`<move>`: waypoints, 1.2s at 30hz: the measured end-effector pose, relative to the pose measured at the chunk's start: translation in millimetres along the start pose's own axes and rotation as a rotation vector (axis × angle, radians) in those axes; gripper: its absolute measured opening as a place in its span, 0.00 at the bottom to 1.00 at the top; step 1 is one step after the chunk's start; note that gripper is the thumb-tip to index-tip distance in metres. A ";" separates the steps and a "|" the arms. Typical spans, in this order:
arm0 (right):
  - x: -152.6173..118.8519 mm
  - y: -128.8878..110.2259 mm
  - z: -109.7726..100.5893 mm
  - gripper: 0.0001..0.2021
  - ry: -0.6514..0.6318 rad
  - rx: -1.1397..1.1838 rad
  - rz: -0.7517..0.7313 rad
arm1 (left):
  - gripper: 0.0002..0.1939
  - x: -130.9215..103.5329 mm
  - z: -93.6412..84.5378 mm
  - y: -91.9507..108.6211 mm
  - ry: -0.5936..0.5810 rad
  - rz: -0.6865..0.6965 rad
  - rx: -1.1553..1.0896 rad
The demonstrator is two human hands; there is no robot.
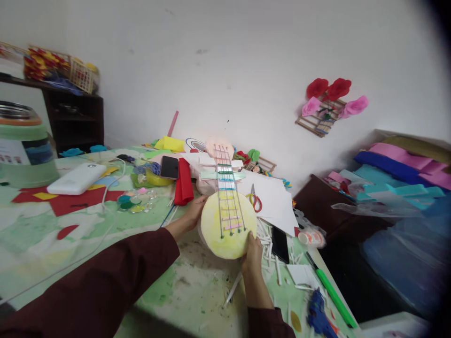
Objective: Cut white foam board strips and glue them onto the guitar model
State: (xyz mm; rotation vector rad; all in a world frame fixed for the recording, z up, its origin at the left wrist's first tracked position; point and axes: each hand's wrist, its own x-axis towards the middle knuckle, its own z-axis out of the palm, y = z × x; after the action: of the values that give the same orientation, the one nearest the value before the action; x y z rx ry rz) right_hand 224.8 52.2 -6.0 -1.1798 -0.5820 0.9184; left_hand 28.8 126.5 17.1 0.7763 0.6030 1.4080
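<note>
A handmade paper guitar with a round yellow body, strung lines and a neck pointing away is held just over the table. My left hand grips the left edge of its body, with the fingers partly hidden behind it. On the lower right edge, my right hand pinches the body, thumb on the front. Colored strips cross the neck, and a pale round piece forms the far end. Red-handled scissors lie on white paper just right of the body.
White paper rolls, a dark phone, a blue glue gun and a green cutter lie right. A power bank, large jar and red paper roll stand or lie left. A wall rises behind.
</note>
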 end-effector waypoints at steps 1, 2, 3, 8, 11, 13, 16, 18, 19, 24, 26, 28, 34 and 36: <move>-0.4 0.2 0.6 0.18 0.015 0.004 -0.021 | 0.18 -0.8 0.7 0.2 -0.008 -0.004 0.001; -0.9 -0.2 1.3 0.20 0.025 0.009 -0.037 | 0.18 -1.5 1.5 0.6 -0.016 -0.011 0.000; -1.5 -1.2 2.0 0.22 0.028 0.016 -0.045 | 0.18 -2.2 2.3 0.9 -0.022 -0.017 -0.003; -6.7 -7.1 5.1 0.25 0.007 0.079 -0.032 | 0.20 -5.4 7.3 2.8 -0.047 -0.027 -0.033; -10.6 -7.2 6.6 0.23 0.017 0.084 -0.021 | 0.20 -6.5 9.5 3.2 -0.063 -0.030 -0.036; -12.7 -6.0 7.4 0.22 0.028 0.077 -0.020 | 0.21 -6.9 9.8 2.8 -0.111 -0.047 -0.053; -15.1 -4.1 8.6 0.22 0.056 0.034 -0.055 | 0.29 -7.3 8.4 1.4 -0.237 -0.118 -0.101; -15.8 -3.2 9.1 0.23 0.077 0.010 -0.085 | 0.30 -7.2 6.4 -0.1 -0.250 -0.124 -0.106; -15.9 -2.9 9.3 0.23 0.084 0.009 -0.094 | 0.29 -7.1 5.1 -0.8 -0.224 -0.102 -0.094; -14.2 -1.6 8.4 0.22 0.096 0.050 -0.110 | 0.27 -6.9 -1.1 -1.7 -0.182 -0.010 -0.008; -14.4 -1.5 8.3 0.21 0.106 0.038 -0.114 | 0.28 -6.8 -2.6 -1.0 -0.227 -0.030 0.000; -15.9 -1.3 9.0 0.21 0.114 0.022 -0.107 | 0.29 -6.1 -4.0 -0.4 -0.250 -0.065 0.002; -22.4 1.0 13.3 0.22 0.030 0.094 -0.083 | 0.30 -0.1 -10.8 1.6 -0.201 -0.059 0.038; -22.3 1.9 12.8 0.23 -0.015 0.125 -0.063 | 0.31 1.4 -13.1 4.9 -0.186 -0.020 0.066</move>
State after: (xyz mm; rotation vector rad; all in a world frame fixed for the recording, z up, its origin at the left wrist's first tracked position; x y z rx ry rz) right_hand 202.3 40.2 -2.3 -1.0382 -0.5628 0.8982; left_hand 15.8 129.4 12.9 0.9401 0.5133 1.2857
